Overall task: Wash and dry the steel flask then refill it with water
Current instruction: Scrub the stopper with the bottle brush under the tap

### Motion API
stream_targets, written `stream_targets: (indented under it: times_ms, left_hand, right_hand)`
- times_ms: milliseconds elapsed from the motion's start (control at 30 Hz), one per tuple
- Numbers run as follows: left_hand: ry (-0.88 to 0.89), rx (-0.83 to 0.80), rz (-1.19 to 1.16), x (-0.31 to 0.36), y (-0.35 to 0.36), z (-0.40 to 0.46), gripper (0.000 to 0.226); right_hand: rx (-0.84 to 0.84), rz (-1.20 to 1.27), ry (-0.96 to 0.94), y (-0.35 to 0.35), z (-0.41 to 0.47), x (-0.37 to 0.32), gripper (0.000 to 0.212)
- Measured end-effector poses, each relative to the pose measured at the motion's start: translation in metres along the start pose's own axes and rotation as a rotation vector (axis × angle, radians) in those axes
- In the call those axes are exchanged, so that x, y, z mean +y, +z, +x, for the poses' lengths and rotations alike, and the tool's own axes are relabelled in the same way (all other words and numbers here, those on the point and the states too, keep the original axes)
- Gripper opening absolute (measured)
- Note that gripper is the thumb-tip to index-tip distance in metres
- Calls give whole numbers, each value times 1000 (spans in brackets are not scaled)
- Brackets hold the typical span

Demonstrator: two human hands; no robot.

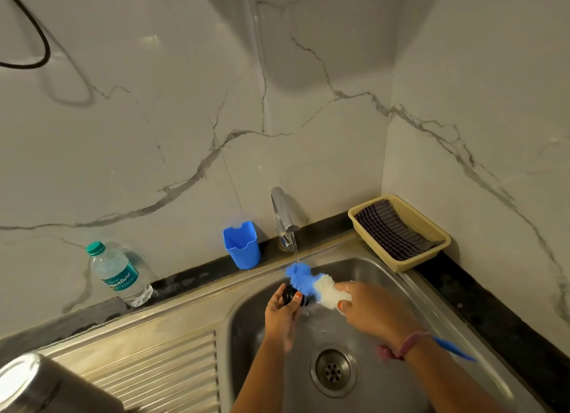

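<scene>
Left hand (pixel 282 312) over the sink (pixel 410 292), fingers and thumb pinching a small black cap (pixel 291 294); its far side is hidden behind the brush, so I can't tell its full shape. Right hand (pixel 370 311) is curled round the bottle brush (pixel 311 284) at the white bristles; blue bristle tip sits under the tap (pixel 285 216), thin stream of water hitting it. The brush shaft is hidden under the hand and forearm; only the blue handle end (pixel 453 349) shows past the wrist, blurred. Brush bristles touch the cap.

Steel flask (pixel 40 385): bottom-left corner on the ribbed drainboard (pixel 154 363), lying tilted, cut off by the frame edge, blurred; can't see its mouth.

Desk (pixel 493 314) along the wall: plastic water bottle (pixel 118 275) with green cap, upright; blue plastic holder (pixel 242 246) just left of the tap; beige basket (pixel 431 227) in the corner holding a dark checked cloth (pixel 391 230). Black cable (pixel 34 39) loops at top left, cut off.
</scene>
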State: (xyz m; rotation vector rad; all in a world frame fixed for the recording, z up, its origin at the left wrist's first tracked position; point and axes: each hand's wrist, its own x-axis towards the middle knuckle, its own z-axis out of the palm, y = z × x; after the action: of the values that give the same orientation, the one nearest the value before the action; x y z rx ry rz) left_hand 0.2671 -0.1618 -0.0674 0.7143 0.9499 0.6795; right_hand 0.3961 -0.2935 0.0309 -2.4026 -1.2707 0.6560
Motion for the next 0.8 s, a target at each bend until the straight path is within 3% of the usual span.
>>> stream_targets:
  times_ms: [200,433,567,800]
  left_hand:
    - [40,-113,157,0,20,-11,48]
    - [149,5,452,8,27,6,56]
    - [178,29,509,15,24,6,62]
    - [197,42,593,26,12,11,64]
  right_hand:
    - [44,79,72,8,17,12,40]
    - [-9,193,183,17,-2,55,37]
    - [-7,219,235,20,-12,77,46]
    - [2,228,205,23,-21,80,41]
